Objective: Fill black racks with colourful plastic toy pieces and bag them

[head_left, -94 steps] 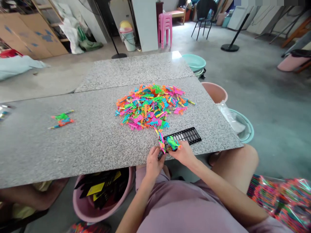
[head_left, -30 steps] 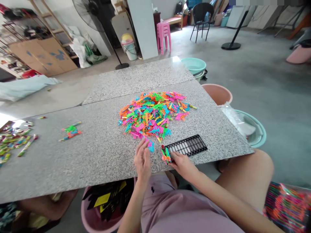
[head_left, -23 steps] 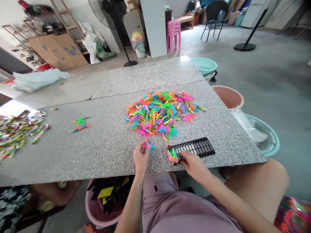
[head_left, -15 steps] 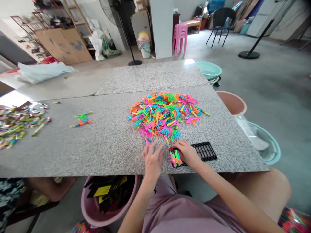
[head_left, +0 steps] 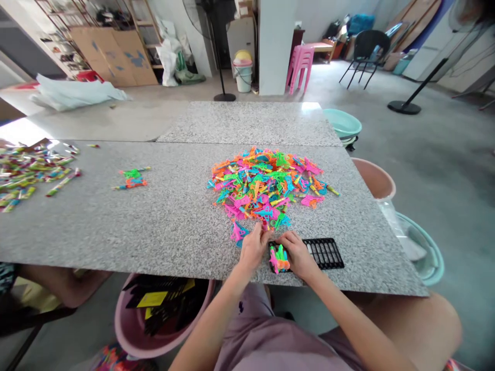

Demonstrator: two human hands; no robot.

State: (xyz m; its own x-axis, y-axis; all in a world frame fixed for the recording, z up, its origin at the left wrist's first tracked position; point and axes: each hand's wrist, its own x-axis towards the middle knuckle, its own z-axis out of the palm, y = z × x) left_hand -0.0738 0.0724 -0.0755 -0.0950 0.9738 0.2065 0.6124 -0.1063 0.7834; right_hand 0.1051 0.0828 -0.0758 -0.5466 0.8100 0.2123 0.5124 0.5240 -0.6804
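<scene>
from my remote seat i see my left hand [head_left: 253, 251] with thumb and finger drawn together, pinching a small red-tipped piece [head_left: 265, 224] just above the table, its lower part covered by the fingers. my right hand [head_left: 297, 253] bends over a black rectangular plastic grid tray [head_left: 328, 253], fingers curled down near its left end; i cannot tell whether they are clamped on anything, since the knuckles block my view. just left of those fingers, a tight cluster of pink, green and orange plastic pieces [head_left: 280, 258] lies on the tray's left end. beside my left hand, near the fingertips, a flat pink-and-blue plastic piece [head_left: 238, 233] rests on the speckled grey stone table [head_left: 174, 216]. beyond both hands spreads a large heap of bright plastic pieces [head_left: 263, 183] in pink, green, orange and blue, with yellow tubes mixed in. well to the left lie a few green and orange pieces [head_left: 133, 178] with thin striped tubes, and farther left a pile of short yellow-green tubes with red ends [head_left: 34, 175]. under the near edge stands a round pink plastic tub [head_left: 121, 322] holding black items with yellow labels. past the right edge sit a peach-coloured plastic basin [head_left: 374, 178] and a pale teal basin [head_left: 438, 263] with clear plastic in it.
</scene>
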